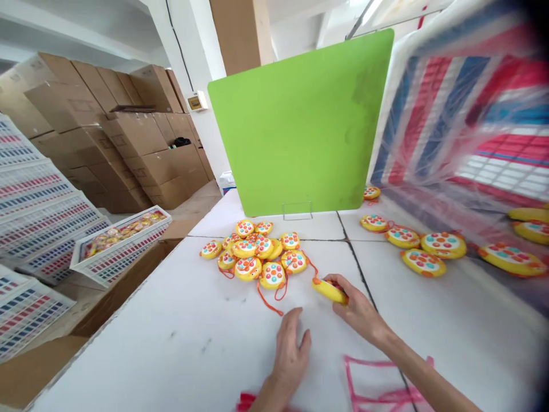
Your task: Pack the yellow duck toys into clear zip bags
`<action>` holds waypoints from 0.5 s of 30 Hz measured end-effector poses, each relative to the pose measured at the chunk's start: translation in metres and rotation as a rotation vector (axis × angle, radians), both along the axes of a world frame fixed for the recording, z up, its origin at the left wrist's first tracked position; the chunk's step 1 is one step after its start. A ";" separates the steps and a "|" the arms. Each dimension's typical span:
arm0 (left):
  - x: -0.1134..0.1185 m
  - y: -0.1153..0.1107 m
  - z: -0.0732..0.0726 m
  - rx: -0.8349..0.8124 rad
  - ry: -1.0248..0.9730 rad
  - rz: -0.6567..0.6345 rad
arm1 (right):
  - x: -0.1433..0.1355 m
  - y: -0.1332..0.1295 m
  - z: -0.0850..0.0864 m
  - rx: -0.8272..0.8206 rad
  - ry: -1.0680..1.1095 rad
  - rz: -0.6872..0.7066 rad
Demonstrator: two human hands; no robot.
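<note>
My right hand (354, 306) is closed around a yellow toy (328, 290), gripping it by its right end and holding it edge-on, just over the white table (150, 332). An orange cord trails from the toy's left end toward a heap of similar toys (247, 268). These have white faces with coloured round dots, and a few show orange cords. To the left of the held toy, my left hand (290, 349) is open above the table, fingers bent and thumb apart, with nothing in it.
A green board (300, 126) stands upright behind the heap. More yellow toys (443, 245) lie at right beside a striped, plastic-covered bag (429, 114). Pink strips (373, 397) lie at the front. Left of the table are white baskets (124, 249) and stacked cartons (141, 137).
</note>
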State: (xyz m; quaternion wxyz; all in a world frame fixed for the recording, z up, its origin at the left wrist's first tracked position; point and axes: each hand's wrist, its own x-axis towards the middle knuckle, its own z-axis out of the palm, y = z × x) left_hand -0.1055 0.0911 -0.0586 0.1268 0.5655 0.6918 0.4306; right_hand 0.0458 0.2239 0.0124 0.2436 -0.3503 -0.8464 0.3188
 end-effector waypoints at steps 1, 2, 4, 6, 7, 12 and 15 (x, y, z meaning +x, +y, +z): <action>0.000 -0.005 0.007 0.006 -0.027 0.026 | 0.002 -0.016 0.006 -0.017 0.021 0.015; 0.000 -0.012 0.015 0.016 -0.056 0.039 | 0.004 -0.032 0.012 -0.037 0.041 0.038; 0.002 -0.030 0.035 0.050 -0.132 0.018 | 0.007 -0.064 0.020 -0.106 0.088 0.102; 0.005 -0.049 0.056 0.068 -0.209 -0.045 | 0.009 -0.093 0.023 -0.201 0.152 0.148; 0.007 -0.059 0.065 0.059 -0.239 -0.070 | 0.009 -0.106 0.022 -0.239 0.192 0.155; 0.014 -0.104 0.083 -0.021 -0.273 -0.026 | 0.006 -0.155 -0.003 -0.210 0.365 0.097; 0.013 -0.126 0.080 0.038 -0.154 -0.062 | 0.004 -0.178 -0.016 -0.123 0.434 0.101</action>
